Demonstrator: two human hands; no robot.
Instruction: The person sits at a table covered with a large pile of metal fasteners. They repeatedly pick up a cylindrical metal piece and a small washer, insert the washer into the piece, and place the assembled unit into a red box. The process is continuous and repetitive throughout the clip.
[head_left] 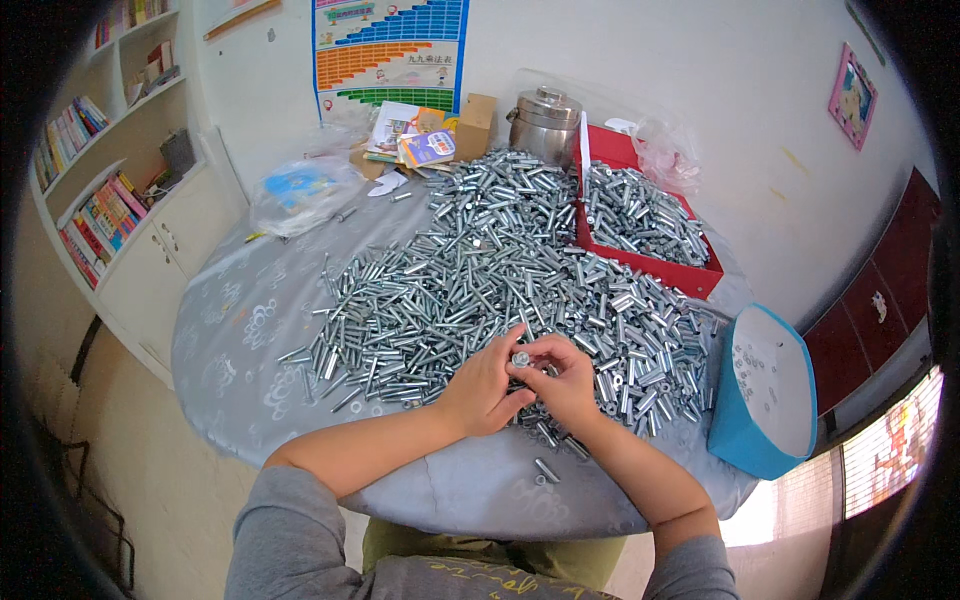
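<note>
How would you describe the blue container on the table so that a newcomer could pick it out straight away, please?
Start at the round grey table covered by a large heap of silvery bolts. Follow its edge to the person's right, past the right hand, to the blue container tipped on its side. Unlike the red tray full of bolts behind it, it is bright blue with a white inside.

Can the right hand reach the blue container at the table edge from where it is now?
Probably yes. The right hand is pinching a small metal piece together with the left hand, and only low loose bolts lie between it and the blue container.
</note>
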